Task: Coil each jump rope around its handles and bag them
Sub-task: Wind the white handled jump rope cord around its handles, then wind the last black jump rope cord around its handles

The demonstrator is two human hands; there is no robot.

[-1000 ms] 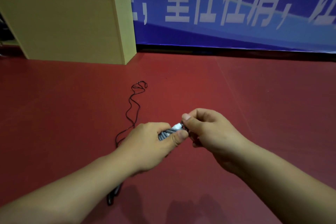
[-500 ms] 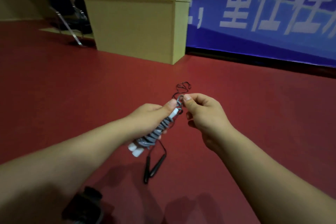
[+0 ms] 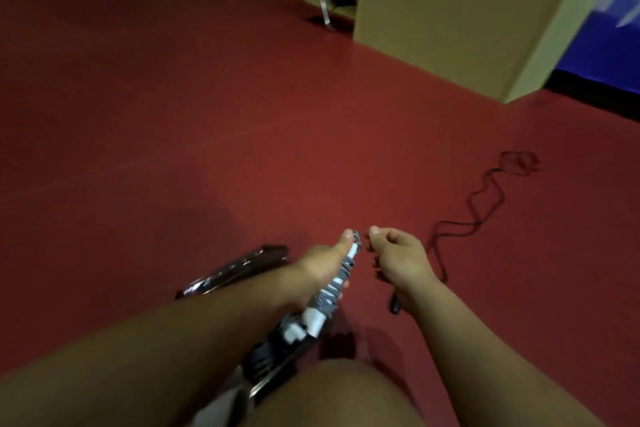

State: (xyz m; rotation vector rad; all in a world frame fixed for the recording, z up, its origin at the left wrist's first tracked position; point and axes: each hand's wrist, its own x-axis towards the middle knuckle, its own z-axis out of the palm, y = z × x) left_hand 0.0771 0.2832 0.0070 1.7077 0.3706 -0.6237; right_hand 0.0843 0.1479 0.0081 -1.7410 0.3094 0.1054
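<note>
I hold the coiled jump rope (image 3: 335, 288) at lower centre in my left hand (image 3: 322, 267), fingers wrapped round its white handles, thumb pinning the grey cord's end. My right hand (image 3: 398, 258) hangs just beside, fingers curled on nothing. I'd keep that thumb tight while bagging; a black rope (image 3: 485, 204) lies loose on the floor at right.

Coiled grey jump rope (image 3: 334, 289) in the left hand (image 3: 320, 262), right hand (image 3: 398, 258) curled just beside its tip

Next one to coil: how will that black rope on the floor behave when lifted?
The black rope lies in loose squiggles, so probably floppy and apt to tangle. It looks thin, likely light; its handle end may dangle.
</note>
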